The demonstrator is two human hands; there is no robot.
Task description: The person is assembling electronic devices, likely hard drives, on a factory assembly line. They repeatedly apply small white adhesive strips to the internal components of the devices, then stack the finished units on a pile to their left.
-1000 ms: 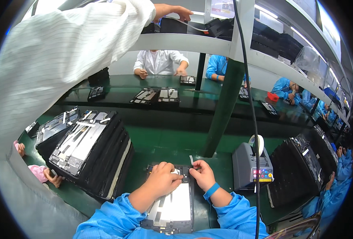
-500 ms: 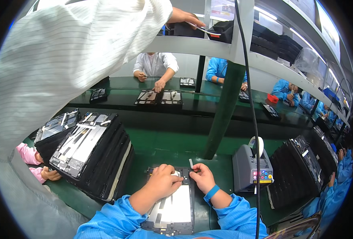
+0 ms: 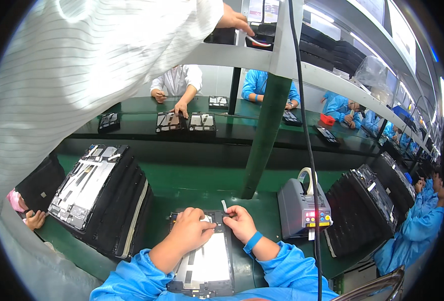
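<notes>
An opened tablet (image 3: 209,261) with a large silver battery area and a black frame lies flat on the green bench in front of me. My left hand (image 3: 188,232) rests on its upper part, thumb and fingers drawn together near the top edge; whatever is between them is hidden. At the tablet's top right corner, my right hand (image 3: 243,224), with a blue wristband, is closed on a short white tape strip (image 3: 224,205). The strip's free end sticks up above the fingers.
A grey tape dispenser (image 3: 305,208) stands at right, a white strip protruding from its front. Stacks of tablets in black trays rise at left (image 3: 106,205) and right (image 3: 362,210). A green post (image 3: 267,135) and black cable (image 3: 310,150) stand ahead. A co-worker's white sleeve (image 3: 81,75) reaches overhead.
The whole view has shifted toward the right. A tape strip now shows at the dispenser's front. At far left, the co-worker's tablet stack has tipped away. My hands stay nearly in place on the tablet.
</notes>
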